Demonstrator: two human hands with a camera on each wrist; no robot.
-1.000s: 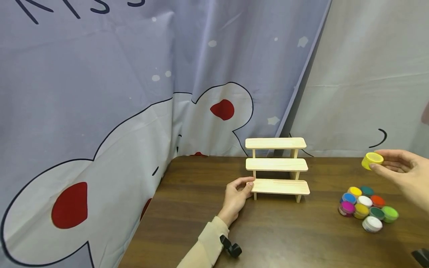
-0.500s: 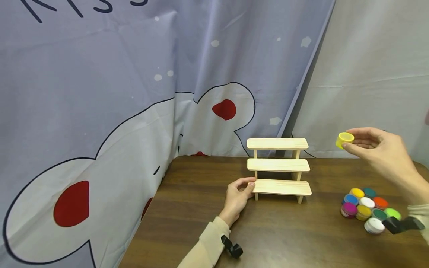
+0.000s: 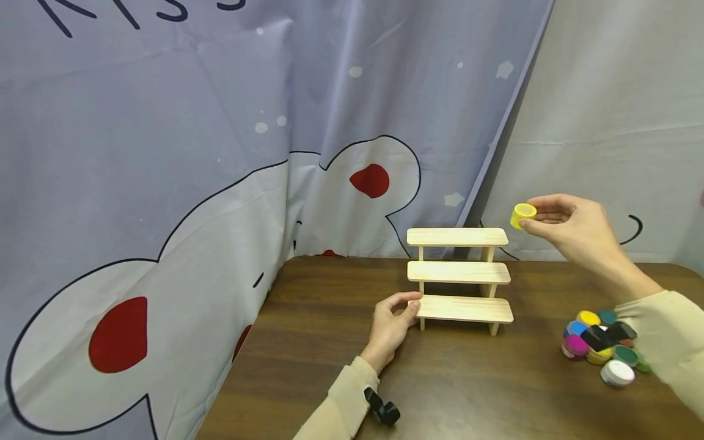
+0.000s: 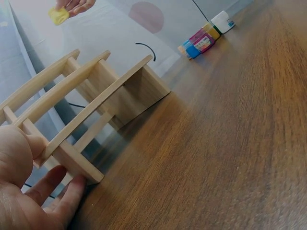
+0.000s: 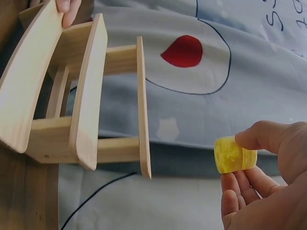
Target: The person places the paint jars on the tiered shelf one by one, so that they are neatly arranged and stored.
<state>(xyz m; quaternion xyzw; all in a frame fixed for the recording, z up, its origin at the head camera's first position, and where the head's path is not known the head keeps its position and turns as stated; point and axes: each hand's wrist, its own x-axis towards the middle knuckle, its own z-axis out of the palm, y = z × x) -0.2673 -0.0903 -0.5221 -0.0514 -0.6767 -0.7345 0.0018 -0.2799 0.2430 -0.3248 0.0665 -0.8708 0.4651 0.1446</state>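
Note:
A three-step wooden rack (image 3: 458, 274) stands on the brown table (image 3: 440, 385) near the back. My left hand (image 3: 393, 321) grips the left end of its lowest step, thumb on top; the left wrist view shows that hand (image 4: 29, 184) around the rack's (image 4: 91, 108) corner. My right hand (image 3: 566, 229) holds a small yellow paint pot (image 3: 522, 215) in the air, just right of and above the top step. In the right wrist view the yellow pot (image 5: 234, 154) is pinched between thumb and fingers beside the rack (image 5: 81, 91).
Several coloured paint pots (image 3: 599, 345) cluster on the table at the right, partly behind my right sleeve. A printed cloth backdrop (image 3: 220, 153) hangs behind and to the left. The pots (image 4: 204, 37) also show far off in the left wrist view.
My right hand has carried the yellow pot up and to the left, from above the pot cluster to beside the rack's top step. The left hand has kept its grip.

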